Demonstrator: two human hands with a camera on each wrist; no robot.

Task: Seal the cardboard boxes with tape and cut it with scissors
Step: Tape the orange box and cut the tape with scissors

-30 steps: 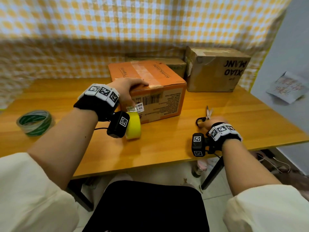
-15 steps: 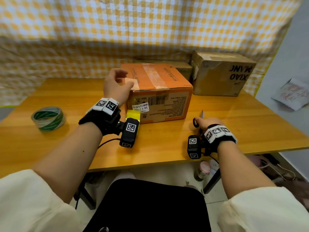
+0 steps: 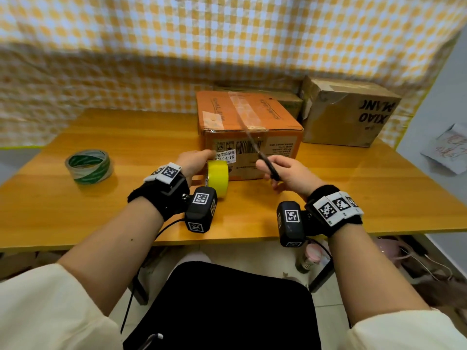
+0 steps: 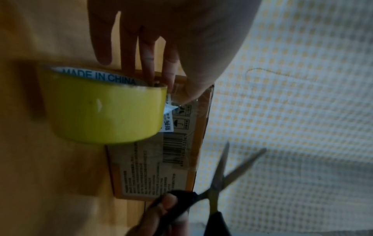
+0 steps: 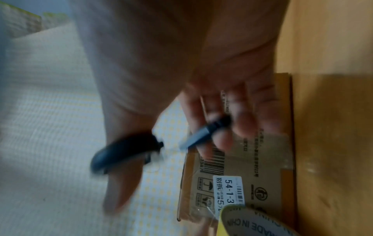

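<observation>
An orange cardboard box [image 3: 252,117] with a clear tape strip along its top stands mid-table. Right in front of it a yellow tape roll [image 3: 217,176] stands on edge. My left hand [image 3: 194,161] holds that roll [image 4: 105,111]: fingers reach to its core, and the thumb sits by a clear strip against the box face [image 4: 145,172]. My right hand [image 3: 290,173] grips black-handled scissors [image 3: 262,157] a little right of the roll. The scissors [image 4: 224,169] have their blades apart and point up toward the box's front top edge. The handles [image 5: 125,151] are blurred.
A green-and-white tape roll [image 3: 88,166] lies at the left of the wooden table [image 3: 126,198]. A brown box [image 3: 348,114] stands at the back right, and a flatter box [image 3: 290,103] sits behind the orange one. Checked cloth hangs behind them.
My left hand came off the box's top and dropped to the yellow roll in front. My right hand lifted the scissors off the table and swung them left toward the box.
</observation>
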